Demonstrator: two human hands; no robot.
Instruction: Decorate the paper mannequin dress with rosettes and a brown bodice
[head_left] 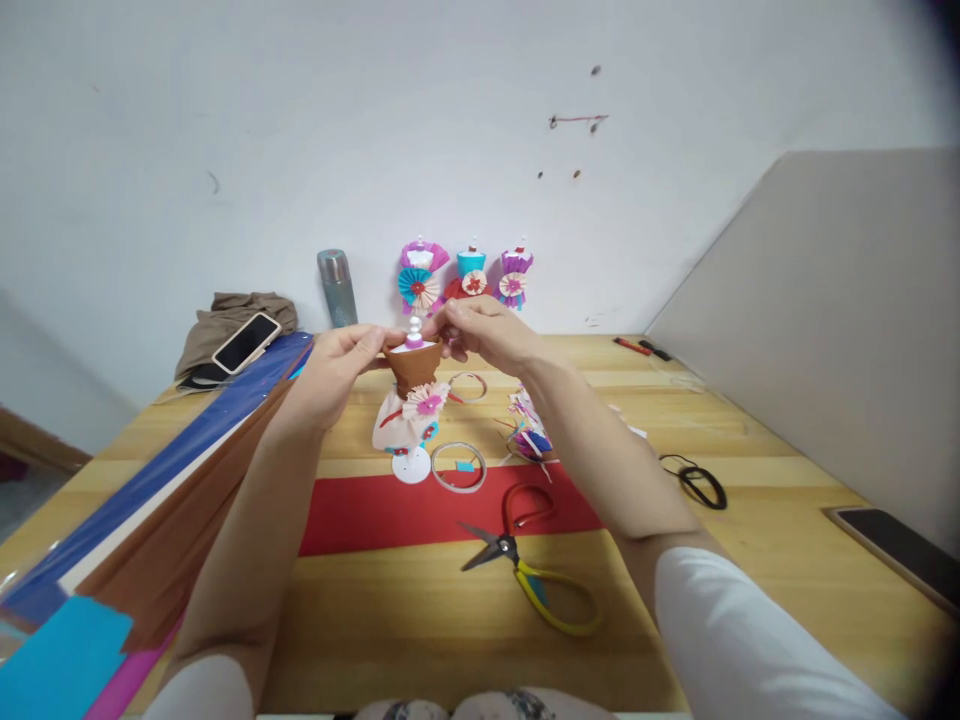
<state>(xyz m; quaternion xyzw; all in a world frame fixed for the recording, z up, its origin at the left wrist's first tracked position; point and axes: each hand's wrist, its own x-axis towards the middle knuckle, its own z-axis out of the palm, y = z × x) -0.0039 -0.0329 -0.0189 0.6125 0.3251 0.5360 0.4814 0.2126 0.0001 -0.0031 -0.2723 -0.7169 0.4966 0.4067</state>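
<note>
A miniature dress form in brown crumpled paper stands upright on a round white base. White beads top it, and a pale skirt with a pleated pink-centred paper flower hangs below its bodice. My left hand is closed, thumb and fingers pinching the bodice's upper left edge. From the other side my right hand pinches at the upper right edge with curled fingers; its exact grip is partly hidden. Orange-and-yellow-handled scissors lie with blades parted over a red paper strip.
Three decorated dress forms and a flask stand by the wall. Coloured paper sheets, a phone and brown cloth lie left. Tape rings, paper scraps, a black cord and another phone are about.
</note>
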